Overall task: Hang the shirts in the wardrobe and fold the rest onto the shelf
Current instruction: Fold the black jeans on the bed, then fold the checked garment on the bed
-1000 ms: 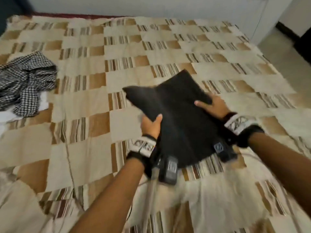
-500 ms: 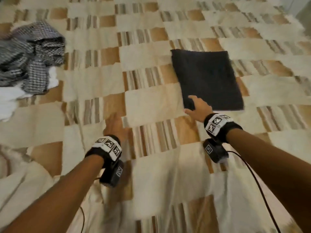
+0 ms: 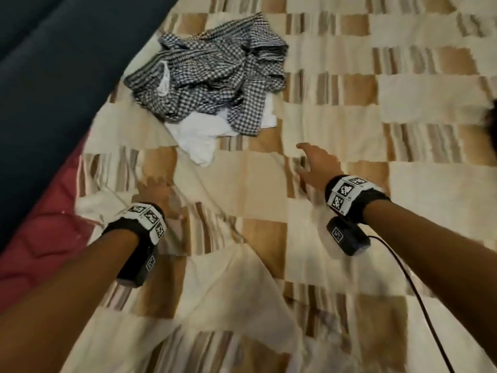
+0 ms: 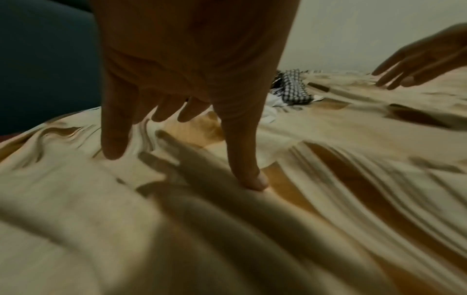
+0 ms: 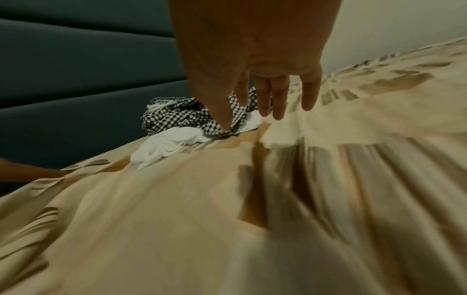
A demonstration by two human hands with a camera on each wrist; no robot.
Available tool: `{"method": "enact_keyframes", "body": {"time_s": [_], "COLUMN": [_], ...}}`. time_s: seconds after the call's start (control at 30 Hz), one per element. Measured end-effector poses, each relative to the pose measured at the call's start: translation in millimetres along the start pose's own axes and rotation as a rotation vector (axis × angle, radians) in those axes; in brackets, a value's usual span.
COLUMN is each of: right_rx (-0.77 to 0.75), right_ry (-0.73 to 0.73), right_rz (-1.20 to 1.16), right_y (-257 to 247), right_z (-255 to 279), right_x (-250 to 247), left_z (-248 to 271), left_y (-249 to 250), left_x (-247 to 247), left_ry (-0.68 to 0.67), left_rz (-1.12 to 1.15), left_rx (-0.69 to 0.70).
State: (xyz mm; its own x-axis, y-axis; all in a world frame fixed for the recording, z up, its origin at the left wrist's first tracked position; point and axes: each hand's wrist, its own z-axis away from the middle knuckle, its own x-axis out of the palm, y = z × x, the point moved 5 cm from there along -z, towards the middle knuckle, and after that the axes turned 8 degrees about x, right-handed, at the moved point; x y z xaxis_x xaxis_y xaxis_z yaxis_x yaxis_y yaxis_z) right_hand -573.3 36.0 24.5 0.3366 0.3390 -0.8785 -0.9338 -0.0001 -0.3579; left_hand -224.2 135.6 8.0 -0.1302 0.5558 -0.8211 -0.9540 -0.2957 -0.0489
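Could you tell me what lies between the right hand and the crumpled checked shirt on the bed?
Only bare patchwork bedspread separates the right hand from the checked shirt, as the head view shows; nothing else lies there.

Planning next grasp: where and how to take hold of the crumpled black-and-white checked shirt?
Pinch the black-and-white checked shirt at its raised near-right folds, coming from the right hand side. It lies crumpled over a white garment, so a top pinch likely lifts it alone.

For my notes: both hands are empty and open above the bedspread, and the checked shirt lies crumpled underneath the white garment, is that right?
Not quite: the checked shirt lies on top of the white garment, as the head view shows. Left hand and right hand are indeed open and empty above the bedspread.
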Motion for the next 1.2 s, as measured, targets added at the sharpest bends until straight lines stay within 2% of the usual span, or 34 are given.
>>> {"method": "enact_keyframes", "body": {"time_s": [0.1, 0.2, 0.3, 0.4, 0.5, 0.6, 0.73, 0.77, 0.83, 0.9, 0.97, 1.07, 1.13, 1.2], "right_rx": [-0.046, -0.076, -0.118, -0.223, -0.340, -0.474, -0.527, -0.520, -0.561, -0.595, -0.565, -0.592, -0.612, -0.598], "right_ry": [0.034, 0.080, 0.123, 0.222, 0.237, 0.270, 0.043, 0.008, 0.060, 0.170, 0.207, 0.078, -0.080, -0.202], "right_rz": [0.068, 0.027, 0.024, 0.030, 0.077, 0.186, 0.554, 0.649, 0.721, 0.591, 0.402, 0.343, 0.487, 0.591], "right_y": [-63, -106, -144, -191, -259, -333, -390, -391, -388, -374, -346, -293, -256, -223], "right_z": [-33, -73, -109, -137, -167, -193, -215, -215, -210, -202, -184, -134, -94, -54], "right_x": [21, 29, 30, 25, 20, 18, 30, 30, 24, 8, -9, -11, 2, 9], "left_z": [-17, -37, -47, -45, -50, -56, -61, -64, -68, -69, -64, -55, -43, -33], "left_y": [-41, -54, -55, -50, -45, -43, -45, -48, -53, -51, -45, -46, -48, -52], "left_x": [13, 32, 37, 35, 42, 47, 53, 58, 59, 58, 50, 44, 36, 14], "left_ry": [-0.093, -0.182, -0.189, -0.173, -0.171, -0.201, -0.189, -0.177, -0.141, -0.145, -0.176, -0.225, -0.246, -0.178], "left_rz": [-0.066, -0.095, -0.125, -0.135, -0.205, -0.228, -0.166, -0.121, -0.020, -0.032, -0.079, -0.124, -0.098, -0.014], "left_rx": [-0.085, -0.061, -0.020, 0.023, 0.082, 0.043, 0.050, 0.025, -0.043, -0.050, -0.019, -0.025, -0.051, -0.033]}}
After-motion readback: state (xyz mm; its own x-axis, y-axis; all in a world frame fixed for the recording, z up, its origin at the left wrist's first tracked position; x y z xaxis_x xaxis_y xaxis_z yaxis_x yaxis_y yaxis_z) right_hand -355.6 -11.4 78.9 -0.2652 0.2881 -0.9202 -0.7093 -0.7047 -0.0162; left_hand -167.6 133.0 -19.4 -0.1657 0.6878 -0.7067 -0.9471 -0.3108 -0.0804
